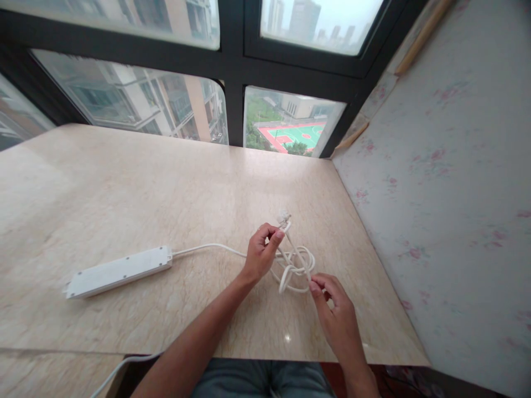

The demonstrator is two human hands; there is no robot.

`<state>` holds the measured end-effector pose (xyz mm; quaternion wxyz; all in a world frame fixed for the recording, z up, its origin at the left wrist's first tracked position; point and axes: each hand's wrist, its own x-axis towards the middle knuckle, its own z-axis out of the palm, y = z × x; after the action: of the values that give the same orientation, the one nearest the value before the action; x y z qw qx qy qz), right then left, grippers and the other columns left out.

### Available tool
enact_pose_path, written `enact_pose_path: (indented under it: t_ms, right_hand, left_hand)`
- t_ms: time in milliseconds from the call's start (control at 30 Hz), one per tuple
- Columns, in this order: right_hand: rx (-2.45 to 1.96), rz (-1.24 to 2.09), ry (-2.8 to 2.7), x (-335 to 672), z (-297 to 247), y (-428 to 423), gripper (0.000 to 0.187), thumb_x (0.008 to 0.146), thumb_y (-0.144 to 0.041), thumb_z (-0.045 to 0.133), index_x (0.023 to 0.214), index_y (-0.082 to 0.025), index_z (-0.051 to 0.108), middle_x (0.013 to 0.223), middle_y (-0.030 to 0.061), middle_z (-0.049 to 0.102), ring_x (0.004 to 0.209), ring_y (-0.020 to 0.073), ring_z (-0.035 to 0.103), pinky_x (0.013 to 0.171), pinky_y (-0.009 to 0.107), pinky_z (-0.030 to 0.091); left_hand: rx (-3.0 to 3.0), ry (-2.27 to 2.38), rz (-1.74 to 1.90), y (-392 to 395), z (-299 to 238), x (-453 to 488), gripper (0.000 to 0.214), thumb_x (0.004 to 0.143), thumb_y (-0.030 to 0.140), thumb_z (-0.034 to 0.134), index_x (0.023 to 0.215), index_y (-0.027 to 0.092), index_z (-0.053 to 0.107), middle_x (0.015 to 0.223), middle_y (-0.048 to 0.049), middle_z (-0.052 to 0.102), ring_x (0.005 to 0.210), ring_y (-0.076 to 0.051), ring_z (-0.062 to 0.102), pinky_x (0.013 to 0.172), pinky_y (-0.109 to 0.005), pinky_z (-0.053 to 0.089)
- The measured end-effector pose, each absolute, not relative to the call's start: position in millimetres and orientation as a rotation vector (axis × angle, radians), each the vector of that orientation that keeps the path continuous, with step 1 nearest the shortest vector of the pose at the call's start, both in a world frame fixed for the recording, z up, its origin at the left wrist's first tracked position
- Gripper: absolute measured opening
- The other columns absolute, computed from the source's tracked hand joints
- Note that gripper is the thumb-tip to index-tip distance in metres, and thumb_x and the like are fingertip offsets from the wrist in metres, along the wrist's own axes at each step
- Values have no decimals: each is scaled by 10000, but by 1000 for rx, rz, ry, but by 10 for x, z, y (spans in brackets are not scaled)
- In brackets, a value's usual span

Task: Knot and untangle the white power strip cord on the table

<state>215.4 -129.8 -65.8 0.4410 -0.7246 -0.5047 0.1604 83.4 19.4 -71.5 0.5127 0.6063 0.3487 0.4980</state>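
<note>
A white power strip [120, 271] lies on the stone sill at the left, its screwed side facing up. Its white cord [211, 245] runs right into a loose tangle of loops [305, 260] in front of me. With thumb and fingers closed, my left hand [263, 249] pinches the cord near the plug [284, 217], which sticks out just beyond the fingertips. My right hand [332, 301] grips another stretch of the cord between thumb and forefinger at the near right side of the loops. Between both hands that stretch looks fairly straight.
The beige marble sill [166, 188] reaches back to a dark-framed window [236, 72]. A wall with flowered paper [448, 193] rises on the right. Another white cable [124, 362] hangs over the front edge at lower left, near my legs [261, 378].
</note>
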Motion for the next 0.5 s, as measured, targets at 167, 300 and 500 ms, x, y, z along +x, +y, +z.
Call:
enact_pose_path:
  t_ms: [167,300,500]
  right_hand:
    - [-1832,98,-1253,2107,-343,-1157,201,862,-341,581,981,-200,662,889,61,622,705,171,556,618,306,469]
    - [-1774,123,-1355,2022,-198,-796,229,884,-320,561,1039,-196,675,942,75,603,823,193,580,705,336,490]
    - [-1661,412,-1532,1955,-229,-316,243,928,-315,517,965,-176,713,888,79,645,824,197,605,761,343,479]
  left_hand:
    - [1562,810,1233,192,-696,817,338,904,464,528,717,184,544,691,7,484,678,-136,452,666,-277,388]
    - [1585,768,1254,189,-692,814,318,912,434,528,720,181,548,691,15,472,688,-136,451,695,-280,387]
    - [1514,768,1267,232,-700,784,296,914,410,533,728,180,546,706,14,481,695,-133,450,696,-272,378]
